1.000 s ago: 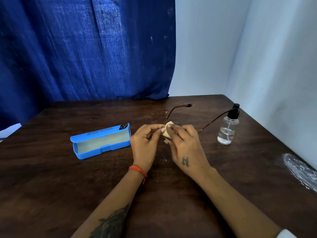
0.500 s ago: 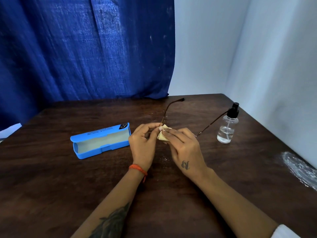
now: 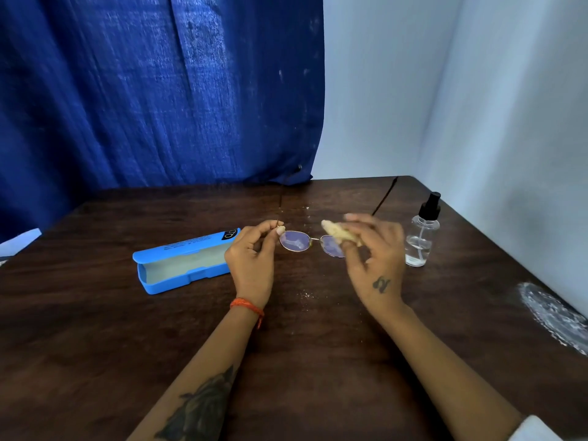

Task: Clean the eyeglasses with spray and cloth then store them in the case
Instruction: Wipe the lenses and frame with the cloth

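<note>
A dark wooden table filled the lower view, with a blue curtain hanging behind its far edge. Both forearms reached forward over the table, wrists raised and hands held above the surface. An open blue case lay on the table just left of the left hand, whose thumb and forefinger were pinched on the left end of the eyeglasses. The glasses were held between the hands, lenses facing the wearer, temples pointing away. The right hand, fingers loosely curled, pinched a small cream cloth against the right lens. A clear spray bottle with a black nozzle stood upright just right of that hand.
</note>
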`<state>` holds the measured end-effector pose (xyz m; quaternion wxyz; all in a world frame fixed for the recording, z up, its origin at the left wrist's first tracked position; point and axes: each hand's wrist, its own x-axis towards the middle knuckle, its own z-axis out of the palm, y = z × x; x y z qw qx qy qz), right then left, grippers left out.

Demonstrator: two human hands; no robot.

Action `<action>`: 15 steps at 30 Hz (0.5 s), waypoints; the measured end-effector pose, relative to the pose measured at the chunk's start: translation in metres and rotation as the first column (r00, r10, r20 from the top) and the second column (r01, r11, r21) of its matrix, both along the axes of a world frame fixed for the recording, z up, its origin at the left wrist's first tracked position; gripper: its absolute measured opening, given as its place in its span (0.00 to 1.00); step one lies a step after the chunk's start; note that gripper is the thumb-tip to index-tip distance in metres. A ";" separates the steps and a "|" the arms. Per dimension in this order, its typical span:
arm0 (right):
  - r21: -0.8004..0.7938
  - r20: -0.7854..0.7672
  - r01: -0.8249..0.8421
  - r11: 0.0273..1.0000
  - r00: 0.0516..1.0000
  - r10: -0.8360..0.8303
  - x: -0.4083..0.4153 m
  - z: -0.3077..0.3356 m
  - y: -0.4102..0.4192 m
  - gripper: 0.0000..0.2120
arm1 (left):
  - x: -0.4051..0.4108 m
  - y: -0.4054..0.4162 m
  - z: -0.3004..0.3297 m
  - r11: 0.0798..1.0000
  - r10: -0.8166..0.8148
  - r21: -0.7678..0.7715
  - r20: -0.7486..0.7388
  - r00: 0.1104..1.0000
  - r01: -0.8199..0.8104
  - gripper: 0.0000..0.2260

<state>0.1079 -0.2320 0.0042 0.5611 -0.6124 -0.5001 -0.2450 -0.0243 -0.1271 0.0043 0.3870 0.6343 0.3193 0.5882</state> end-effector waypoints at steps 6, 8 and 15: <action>-0.072 -0.388 -0.045 0.996 0.922 0.014 0.011 -0.001 0.003 0.08 | 0.000 -0.001 0.000 0.990 -0.061 -0.118 0.104 0.993 0.073 0.06; -0.087 -0.403 -0.047 0.995 0.915 0.008 0.009 -0.002 0.003 0.05 | 0.000 -0.003 0.002 0.979 -0.100 -0.161 0.160 0.982 0.126 0.07; -0.030 -0.442 -0.005 1.000 0.897 -0.009 0.007 -0.002 0.004 0.06 | 0.006 -0.020 0.011 0.733 -0.311 -0.443 0.456 0.833 0.516 0.26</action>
